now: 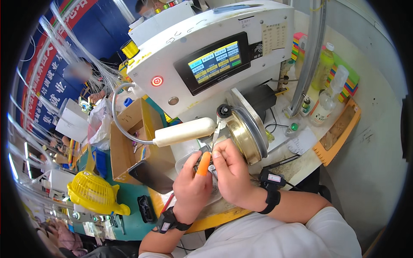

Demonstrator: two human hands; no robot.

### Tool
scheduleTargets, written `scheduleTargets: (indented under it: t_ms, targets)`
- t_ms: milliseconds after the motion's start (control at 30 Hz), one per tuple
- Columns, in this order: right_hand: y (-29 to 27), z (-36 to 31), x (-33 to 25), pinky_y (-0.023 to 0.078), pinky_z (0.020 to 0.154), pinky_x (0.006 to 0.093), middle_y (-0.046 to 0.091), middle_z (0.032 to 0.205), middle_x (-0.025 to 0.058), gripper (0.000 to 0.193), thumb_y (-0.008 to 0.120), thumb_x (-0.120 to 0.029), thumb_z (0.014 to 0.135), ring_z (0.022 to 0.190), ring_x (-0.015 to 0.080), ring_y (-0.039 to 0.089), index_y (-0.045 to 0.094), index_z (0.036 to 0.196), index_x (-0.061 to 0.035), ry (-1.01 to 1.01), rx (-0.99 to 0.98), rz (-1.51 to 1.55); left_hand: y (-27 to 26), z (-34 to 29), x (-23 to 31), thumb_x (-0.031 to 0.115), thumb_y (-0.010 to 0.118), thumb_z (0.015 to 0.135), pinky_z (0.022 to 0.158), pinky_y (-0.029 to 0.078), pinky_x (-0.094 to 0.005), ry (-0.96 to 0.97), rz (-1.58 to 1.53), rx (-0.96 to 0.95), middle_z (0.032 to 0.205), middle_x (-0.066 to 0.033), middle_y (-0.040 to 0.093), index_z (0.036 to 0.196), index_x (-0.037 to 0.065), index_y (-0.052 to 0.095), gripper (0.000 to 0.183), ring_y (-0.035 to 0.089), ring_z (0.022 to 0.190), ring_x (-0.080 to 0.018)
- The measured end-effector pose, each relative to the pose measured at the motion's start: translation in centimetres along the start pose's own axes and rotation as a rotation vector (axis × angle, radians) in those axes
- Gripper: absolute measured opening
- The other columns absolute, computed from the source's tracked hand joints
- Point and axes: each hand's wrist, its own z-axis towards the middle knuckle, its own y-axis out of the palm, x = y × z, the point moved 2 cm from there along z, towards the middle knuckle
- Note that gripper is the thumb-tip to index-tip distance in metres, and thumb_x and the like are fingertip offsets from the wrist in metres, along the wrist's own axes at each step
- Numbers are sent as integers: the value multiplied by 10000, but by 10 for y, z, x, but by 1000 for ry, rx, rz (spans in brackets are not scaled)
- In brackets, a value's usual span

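Note:
My left hand (191,185) is closed, fingertips pinched together, an orange finger cot (203,164) on one finger. Close beside it, my right hand (232,174) pinches between thumb and forefinger at the lower end of a slim, pale metal piece (216,134). That piece points up toward a black knob (223,111) on the machine; whether it touches the knob I cannot tell. What the left fingers hold is hidden. Right of the fingertips is a brass-coloured wheel (242,136). A cream cylindrical handle (185,132) on a flexible metal hose lies just above my left hand.
Behind stands a white machine (167,60) with a lit screen (215,62). To the left are a cardboard box (124,161), a dark phone-like slab (150,177) and a yellow fan (92,193). Bottles (329,103) and an orange tray (337,131) stand right. Another person sits far left.

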Motion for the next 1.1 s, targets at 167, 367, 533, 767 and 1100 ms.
scheduleTargets:
  t_ms: [167,367,533,767,1100]
  targets:
    - [1,1,-6,438,593,274,537,765,-13,96,476,-123,1140,646,49,503,489,1054,-84,58,-13,-114,-8,1,-1,19,788,754,762,631,-407,-12,20,-104,1337,-159,696,1199,72,737,451,750,957,-333]
    - [3,1,8,440,591,303,534,755,4,93,502,-121,1123,637,73,501,498,1041,-77,-8,56,-151,13,-6,10,14,737,800,726,627,-376,-9,113,41,1425,-136,636,1320,89,696,527,750,920,-297]
    - [2,-3,2,448,594,322,538,744,18,84,507,-123,1120,631,87,509,510,1051,-77,24,61,-118,0,0,7,17,719,810,741,628,-381,-76,35,-33,1423,-133,645,1326,88,704,522,756,942,-297]
    - [1,-2,-12,366,621,254,469,822,-36,93,451,-54,1139,716,26,403,487,1056,-76,78,8,-164,-16,10,-2,13,738,785,754,628,-372,67,95,-165,1414,-122,664,1311,87,712,531,758,951,-288]
    - [-1,-27,2,461,636,335,592,816,50,138,571,-180,1103,687,130,562,505,1133,-63,90,71,-104,3,0,12,18,762,844,770,633,-386,-113,-6,-45,1378,-158,667,1429,75,611,607,758,979,-313]
